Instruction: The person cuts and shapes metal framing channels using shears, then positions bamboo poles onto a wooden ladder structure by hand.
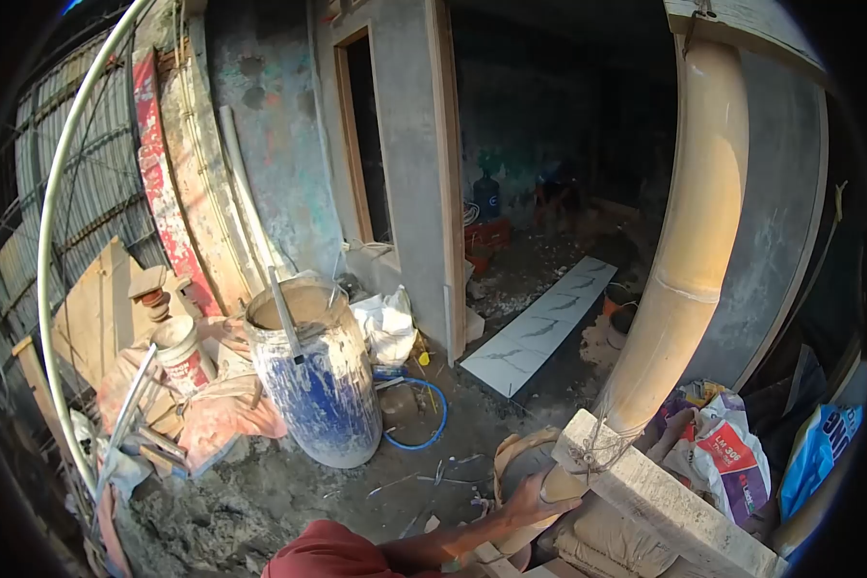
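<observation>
From a red sleeve at the bottom edge, my left hand point(535, 503) reaches right, its fingers wrapped round the lower part of a thick bamboo pole, just below a pale wooden beam point(684, 501). Wire ties the beam's end to the bamboo pole point(698, 193), which leans up to the right. Beside the hand lie a torn brown sack point(520, 458) and more bags point(621, 539) under the beam. My right hand does not show.
A blue barrel point(323, 385) smeared with cement stands at centre left, a white bucket point(183, 352) behind it. A blue hose point(443, 414) curls on the ground. Marble-patterned tiles point(539, 332) lie in the doorway. Printed bags point(732, 453) sit at right.
</observation>
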`<action>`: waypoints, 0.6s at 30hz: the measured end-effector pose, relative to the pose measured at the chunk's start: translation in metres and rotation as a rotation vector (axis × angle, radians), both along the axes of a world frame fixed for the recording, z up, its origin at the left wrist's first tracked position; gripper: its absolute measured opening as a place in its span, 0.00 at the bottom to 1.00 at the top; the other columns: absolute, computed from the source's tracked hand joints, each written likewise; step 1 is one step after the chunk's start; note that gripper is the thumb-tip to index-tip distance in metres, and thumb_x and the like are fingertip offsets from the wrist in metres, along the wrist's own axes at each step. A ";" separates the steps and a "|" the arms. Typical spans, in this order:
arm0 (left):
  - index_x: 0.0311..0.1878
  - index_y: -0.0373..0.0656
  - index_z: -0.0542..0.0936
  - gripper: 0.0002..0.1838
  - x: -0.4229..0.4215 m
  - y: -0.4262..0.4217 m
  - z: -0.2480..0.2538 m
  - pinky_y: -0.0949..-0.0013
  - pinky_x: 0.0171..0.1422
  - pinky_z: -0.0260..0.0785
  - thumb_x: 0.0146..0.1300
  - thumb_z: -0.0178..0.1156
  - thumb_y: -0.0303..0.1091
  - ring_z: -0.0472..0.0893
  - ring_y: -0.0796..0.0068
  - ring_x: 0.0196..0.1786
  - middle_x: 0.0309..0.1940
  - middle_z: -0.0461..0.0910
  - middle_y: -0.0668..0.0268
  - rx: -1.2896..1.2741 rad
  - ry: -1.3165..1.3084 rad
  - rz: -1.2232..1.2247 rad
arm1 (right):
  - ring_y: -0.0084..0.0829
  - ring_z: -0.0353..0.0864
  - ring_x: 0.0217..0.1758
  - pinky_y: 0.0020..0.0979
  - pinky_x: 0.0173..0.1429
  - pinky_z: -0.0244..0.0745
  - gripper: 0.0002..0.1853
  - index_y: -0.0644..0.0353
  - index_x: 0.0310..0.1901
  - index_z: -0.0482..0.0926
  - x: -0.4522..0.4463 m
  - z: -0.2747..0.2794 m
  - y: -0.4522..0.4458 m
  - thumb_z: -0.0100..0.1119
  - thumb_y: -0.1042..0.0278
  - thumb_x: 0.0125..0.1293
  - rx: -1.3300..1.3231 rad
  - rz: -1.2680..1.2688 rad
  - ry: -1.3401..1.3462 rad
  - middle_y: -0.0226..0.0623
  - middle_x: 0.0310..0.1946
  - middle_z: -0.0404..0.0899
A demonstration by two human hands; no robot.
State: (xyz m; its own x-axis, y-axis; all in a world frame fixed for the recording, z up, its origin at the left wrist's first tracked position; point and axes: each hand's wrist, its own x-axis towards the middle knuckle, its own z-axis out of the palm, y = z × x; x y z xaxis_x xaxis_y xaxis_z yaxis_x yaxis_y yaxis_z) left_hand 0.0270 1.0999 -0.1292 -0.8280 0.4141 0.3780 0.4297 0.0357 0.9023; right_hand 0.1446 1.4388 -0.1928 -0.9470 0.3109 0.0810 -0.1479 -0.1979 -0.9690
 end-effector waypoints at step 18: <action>0.53 0.29 0.70 0.43 0.009 -0.038 0.077 0.65 0.47 0.71 0.44 0.65 0.60 0.80 0.63 0.41 0.38 0.80 0.52 0.218 -0.023 -0.135 | 0.32 0.77 0.31 0.31 0.33 0.75 0.29 0.67 0.46 0.72 0.234 0.131 -0.085 0.58 0.46 0.54 0.060 -0.614 -0.243 0.44 0.33 0.76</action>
